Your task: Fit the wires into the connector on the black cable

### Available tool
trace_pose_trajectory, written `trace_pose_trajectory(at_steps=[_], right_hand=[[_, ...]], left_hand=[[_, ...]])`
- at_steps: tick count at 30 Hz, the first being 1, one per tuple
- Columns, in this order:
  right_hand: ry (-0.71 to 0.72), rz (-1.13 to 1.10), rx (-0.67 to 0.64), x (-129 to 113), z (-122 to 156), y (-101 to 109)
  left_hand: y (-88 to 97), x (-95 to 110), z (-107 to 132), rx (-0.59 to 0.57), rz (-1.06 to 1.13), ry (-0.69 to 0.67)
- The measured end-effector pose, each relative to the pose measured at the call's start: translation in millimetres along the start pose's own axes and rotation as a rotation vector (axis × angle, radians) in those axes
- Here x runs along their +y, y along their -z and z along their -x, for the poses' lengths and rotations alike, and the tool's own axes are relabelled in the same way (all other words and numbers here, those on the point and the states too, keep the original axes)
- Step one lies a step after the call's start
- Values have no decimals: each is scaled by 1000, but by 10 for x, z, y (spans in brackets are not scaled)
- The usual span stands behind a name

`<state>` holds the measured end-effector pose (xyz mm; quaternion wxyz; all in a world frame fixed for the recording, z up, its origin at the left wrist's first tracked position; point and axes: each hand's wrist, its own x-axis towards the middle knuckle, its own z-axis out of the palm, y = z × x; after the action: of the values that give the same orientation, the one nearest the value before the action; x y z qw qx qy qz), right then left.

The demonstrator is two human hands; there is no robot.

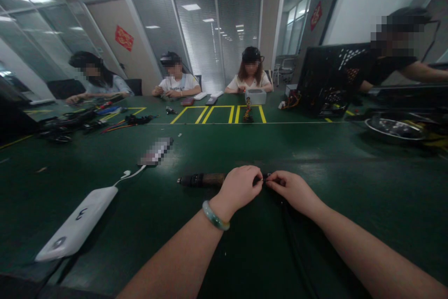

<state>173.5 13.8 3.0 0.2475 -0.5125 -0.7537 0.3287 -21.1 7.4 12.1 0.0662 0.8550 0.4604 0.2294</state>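
A dark electric screwdriver (212,179) with a brownish grip lies on the green table, its metal tip pointing left. My left hand (243,184), with a jade-coloured bangle (214,215) on the wrist, is closed over its rear part. At the tool's tail end, my right hand (289,189) has thumb and finger pinched together, close to the left fingertips. What sits in that pinch is too small to make out. From beneath the right hand a black cable (291,238) runs down toward the near edge.
A white power bank (80,224) is wired to a phone (156,151) on the left. Tangled cables (66,121) lie further left. Across the table several people work; a computer case (325,82) and a metal bowl (395,127) stand at right.
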Motion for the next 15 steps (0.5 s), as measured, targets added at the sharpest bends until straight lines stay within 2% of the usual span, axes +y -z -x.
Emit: trace_pose_trajectory(at_steps=[6, 15], right_hand=[[-18, 2, -8, -6, 2, 0], [2, 12, 11, 20, 0, -13]], left_hand=[[4, 8, 1, -18, -29, -11], [-19, -4, 10, 26, -44, -51]])
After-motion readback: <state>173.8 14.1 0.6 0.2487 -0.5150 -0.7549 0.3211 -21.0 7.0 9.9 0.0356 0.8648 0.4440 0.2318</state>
